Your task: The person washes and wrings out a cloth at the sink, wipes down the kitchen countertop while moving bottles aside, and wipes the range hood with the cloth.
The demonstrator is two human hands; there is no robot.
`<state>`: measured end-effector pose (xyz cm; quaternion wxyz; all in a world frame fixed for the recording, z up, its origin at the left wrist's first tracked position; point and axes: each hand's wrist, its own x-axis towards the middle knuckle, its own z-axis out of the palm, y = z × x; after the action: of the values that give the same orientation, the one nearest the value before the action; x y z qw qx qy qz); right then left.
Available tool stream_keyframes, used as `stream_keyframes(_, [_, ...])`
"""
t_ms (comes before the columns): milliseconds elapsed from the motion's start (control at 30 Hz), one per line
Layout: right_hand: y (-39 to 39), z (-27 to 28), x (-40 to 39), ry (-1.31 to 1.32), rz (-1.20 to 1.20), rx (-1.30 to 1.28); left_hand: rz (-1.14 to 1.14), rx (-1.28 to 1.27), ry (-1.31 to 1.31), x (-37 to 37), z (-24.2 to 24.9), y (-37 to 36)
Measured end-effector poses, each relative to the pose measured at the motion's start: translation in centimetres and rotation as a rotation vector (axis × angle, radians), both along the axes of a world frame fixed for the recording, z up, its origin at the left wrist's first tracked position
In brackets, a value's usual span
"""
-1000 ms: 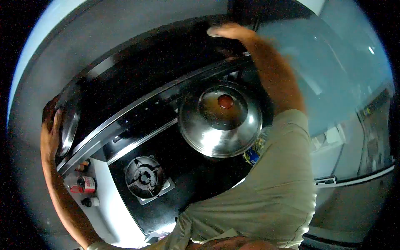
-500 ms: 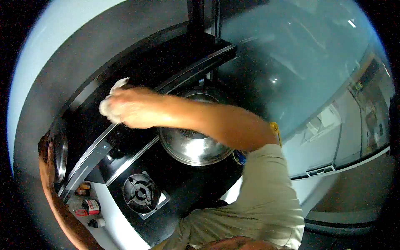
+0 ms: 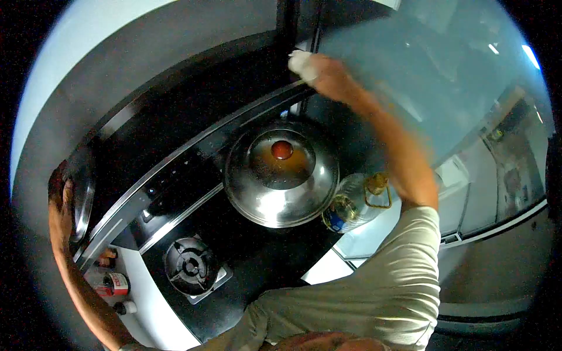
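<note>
My right hand (image 3: 333, 79) is closed around a bunched white cloth (image 3: 302, 64), at the right end of the dark range hood (image 3: 193, 140). The arm is blurred by motion. At far left, my left hand (image 3: 62, 190) is closed at the edge of a round, shiny metal plate (image 3: 86, 199) seen nearly edge-on; part of the fingers lies in shadow. Below the hood, a wok lid (image 3: 269, 205) with a reddish-brown knob (image 3: 282, 150) sits over the back of the black stove.
A bare gas burner (image 3: 191, 266) lies nearer to me on the left. A large clear oil bottle (image 3: 354, 202) with a yellow handle stands right of the lid. Several small bottles (image 3: 119, 284) line a white ledge at lower left. A glass panel (image 3: 427, 93) rises at right.
My right hand has swept the cloth from the left part of the hood to its right end, uncovering the wok lid's knob and the oil bottle. My left hand stays at the metal plate.
</note>
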<state>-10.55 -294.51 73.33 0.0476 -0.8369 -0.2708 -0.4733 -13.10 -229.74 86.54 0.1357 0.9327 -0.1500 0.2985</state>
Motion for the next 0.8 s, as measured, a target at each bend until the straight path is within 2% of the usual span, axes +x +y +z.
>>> stream_keyframes(33, [3.6,0.5,-2.5,0.045,-0.065,0.059,-0.053,-0.007,-0.016,-0.3,0.0,-0.4])
stream_keyframes(67, [5.8,0.1,-2.0,0.237,0.137,0.224,-0.056,-0.008,-0.015,-0.8,-0.1,-0.4])
stream_keyframes(167, [15.8,-0.2,-4.2,-0.01,0.25,0.256,-0.008,0.104,-0.049,-2.3,-0.3,0.5])
stream_keyframes(200, [17.4,0.6,-5.3,0.092,0.287,0.265,-0.004,0.101,-0.054,-2.5,-0.3,0.3])
stream_keyframes(233, [17.4,0.2,-4.3,0.022,0.285,0.134,0.0,0.097,-0.06,-2.5,-0.3,0.1])
stream_keyframes(267, [17.1,-0.5,-3.2,-0.048,0.285,-0.005,0.002,0.096,-0.059,-2.7,-0.7,0.1])
stream_keyframes(300, [16.1,-0.8,-3.3,-0.032,0.304,0.185,-0.012,0.053,-0.045,-2.8,-1.0,0.2])
stream_keyframes(333, [14.1,-0.4,-3.7,-0.058,0.223,0.115,-0.026,0.011,-0.031,-2.9,-1.3,0.4])
stream_keyframes(367, [11.0,-1.5,-2.3,0.015,0.155,0.202,-0.024,0.009,-0.031,-3.0,-1.2,0.3])
stream_keyframes(400, [7.2,-1.8,-1.2,0.07,0.024,0.161,-0.05,0.023,-0.036,-3.1,-1.0,0.0])
stream_keyframes(433, [3.8,-2.4,-0.3,0.019,-0.018,0.15,-0.075,0.038,-0.041,-3.0,-0.7,0.0])
stream_keyframes(467, [-0.1,-2.8,0.4,-0.093,-0.063,-0.036,-0.073,0.036,-0.041,-2.4,-0.5,0.4])
stream_keyframes(533, [-4.8,-4.2,1.8,0.09,0.003,0.363,-0.075,-0.032,-0.022,-1.8,-0.7,1.4])
stream_keyframes(567, [-5.9,-4.1,1.5,0.09,0.0,0.367,-0.088,-0.042,0.003,-2.5,0.1,-1.0])
stream_keyframes(633, [-7.3,-3.6,1.1,0.177,-0.477,0.158,-0.115,-0.023,-0.037,-1.3,0.7,-2.4])
stream_keyframes(667, [-6.9,-3.0,1.9,0.176,-0.47,0.154,-0.129,-0.014,-0.079,-1.1,0.9,-2.2])
stream_keyframes(733, [-5.3,-1.5,3.7,0.35,-0.746,0.208,-0.081,-0.018,-0.077,-1.3,1.1,-1.1])
stream_keyframes(800, [-4.0,0.2,4.0,0.396,-0.709,0.186,-0.142,-0.07,-0.16,-1.6,0.5,-0.3])
